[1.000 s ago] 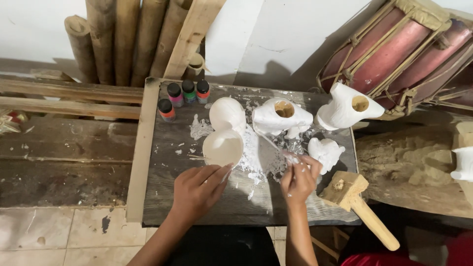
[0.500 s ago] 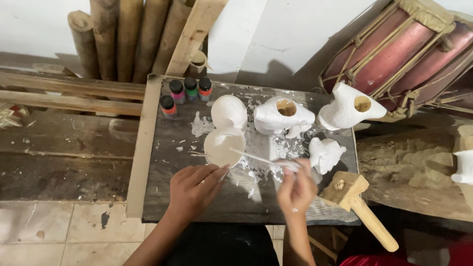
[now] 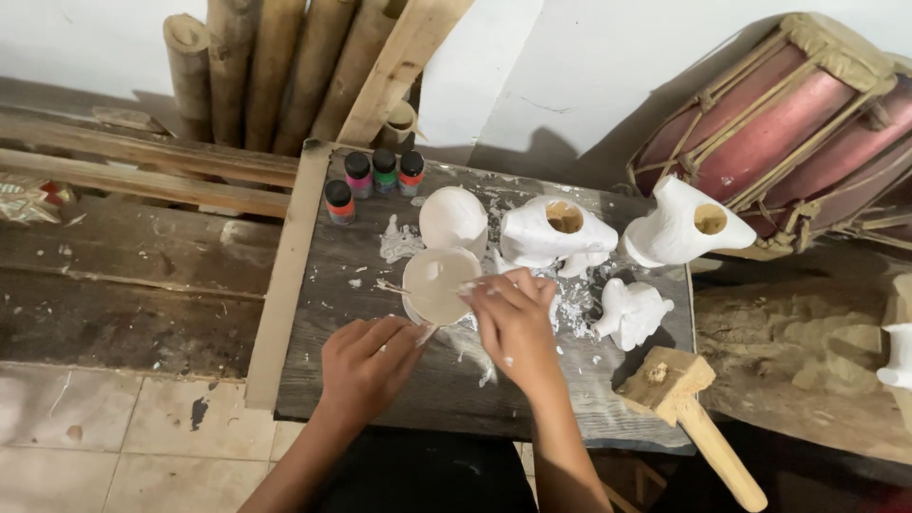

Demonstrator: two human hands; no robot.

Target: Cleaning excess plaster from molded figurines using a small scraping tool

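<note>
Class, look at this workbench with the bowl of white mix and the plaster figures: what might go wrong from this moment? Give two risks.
1. The bowl of white mix is steadied only at its near rim by the left hand while the right hand works a thin tool in it; it might tip and add to the splatter.
2. The wooden mallet overhangs the board's near right corner; a nudge could drop it.

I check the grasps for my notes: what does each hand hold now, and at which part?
The right hand holds a thin stick by its near end, its tip over the white bowl. The left hand touches the bowl's near rim; a full grip cannot be told.
</note>
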